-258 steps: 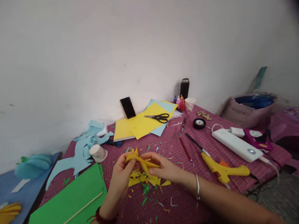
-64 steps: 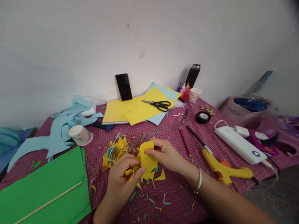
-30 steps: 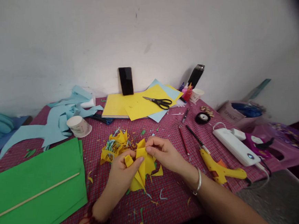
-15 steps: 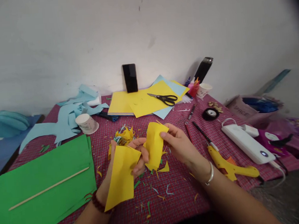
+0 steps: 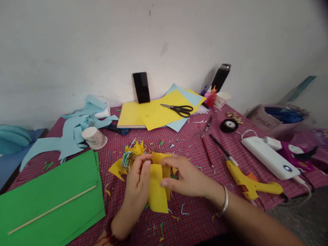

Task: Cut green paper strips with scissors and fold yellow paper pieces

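Two pieces of yellow paper (image 5: 157,193) are together between my hands, one in front of the other, low over the cloth. The fingers and thumb of my left hand (image 5: 137,182) pinch the left side of the front piece. My right hand (image 5: 186,174) curls at the right side, its thumb and fingers on the paper's edge; the exact contact of its fingertips is partly hidden. Just behind the hands lies a heap of yellow and pale blue paper scraps (image 5: 129,156). Small snippets are scattered over the checked tablecloth (image 5: 200,218).
Green sheets (image 5: 58,188) with a wooden stick (image 5: 51,210) lie left. A paper cup (image 5: 93,138) stands behind them. Scissors (image 5: 177,108) rest on yellow sheets (image 5: 129,114), before an upright phone (image 5: 141,87). On the right are a glue gun (image 5: 251,184) and a white power bank (image 5: 269,158).
The two yellow pieces, held apart before, are now brought together. My left hand has turned and closed on the paper; my right hand has moved lower and toward it.
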Action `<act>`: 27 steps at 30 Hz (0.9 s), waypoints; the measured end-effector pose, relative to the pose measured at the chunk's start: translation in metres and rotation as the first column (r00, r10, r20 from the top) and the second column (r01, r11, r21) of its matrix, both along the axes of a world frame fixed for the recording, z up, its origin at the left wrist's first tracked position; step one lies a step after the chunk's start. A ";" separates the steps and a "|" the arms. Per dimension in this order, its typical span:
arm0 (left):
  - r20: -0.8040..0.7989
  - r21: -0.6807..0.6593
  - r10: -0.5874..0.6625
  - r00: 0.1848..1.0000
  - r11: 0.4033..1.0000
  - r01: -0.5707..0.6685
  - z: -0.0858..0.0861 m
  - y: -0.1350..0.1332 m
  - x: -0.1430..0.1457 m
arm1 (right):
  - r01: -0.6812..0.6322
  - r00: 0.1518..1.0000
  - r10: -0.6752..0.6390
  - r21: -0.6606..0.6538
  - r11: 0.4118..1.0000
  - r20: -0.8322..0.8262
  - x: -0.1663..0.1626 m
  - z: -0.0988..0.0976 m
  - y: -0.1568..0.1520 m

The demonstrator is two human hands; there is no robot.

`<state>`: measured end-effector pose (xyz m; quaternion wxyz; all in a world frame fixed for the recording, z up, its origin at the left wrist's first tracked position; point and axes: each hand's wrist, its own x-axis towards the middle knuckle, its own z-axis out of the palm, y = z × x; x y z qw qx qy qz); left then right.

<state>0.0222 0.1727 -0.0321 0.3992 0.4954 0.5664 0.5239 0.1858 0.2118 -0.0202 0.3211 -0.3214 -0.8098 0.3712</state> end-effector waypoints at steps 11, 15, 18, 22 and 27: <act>0.582 -0.153 -0.094 0.808 0.963 0.223 -0.008 0.004 -0.003 | 0.188 0.957 -0.199 -0.073 0.979 -0.212 -0.001 -0.008 0.011; 0.446 -0.110 -0.037 0.894 0.989 0.096 -0.017 0.005 -0.005 | 0.241 0.944 -0.239 -0.017 0.970 -0.226 -0.001 -0.010 0.011; 0.331 -0.061 -0.011 0.943 0.998 0.033 -0.019 0.004 -0.007 | 0.241 0.943 -0.236 -0.009 0.971 -0.236 -0.001 -0.010 0.011; 0.276 0.019 0.015 0.961 1.000 -0.021 -0.014 0.006 -0.010 | 0.194 0.944 -0.211 -0.092 0.977 -0.252 0.000 -0.005 0.010; 0.310 0.032 -0.049 0.949 0.999 0.041 -0.009 0.007 -0.009 | -0.003 0.945 -0.072 -0.228 0.974 -0.319 0.004 -0.004 0.006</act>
